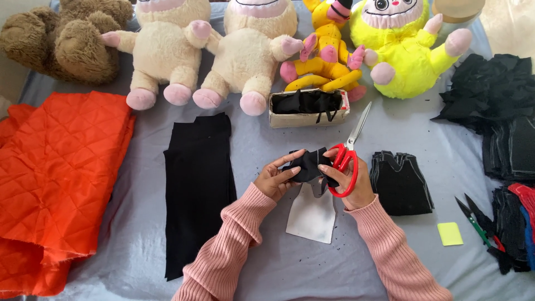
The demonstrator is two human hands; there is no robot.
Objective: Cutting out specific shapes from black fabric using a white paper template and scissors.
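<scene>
Head view, items by size: orange quilted fabric (61, 184), far left; folded black cloth (198, 184), beside left sleeve; white pattern card (312, 214), under both hands; small black fabric piece (307, 164), mid-table, pinched by left hand (276, 178); red-handled scissors (345, 161), right hand (354, 181) closed through loops. Advice: keep piece taut, cut along edge.

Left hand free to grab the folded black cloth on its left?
Probably not right away: the left hand is pinching a small black fabric piece. The folded black cloth lies close beside it with nothing between, so only that grip blocks it.
</scene>
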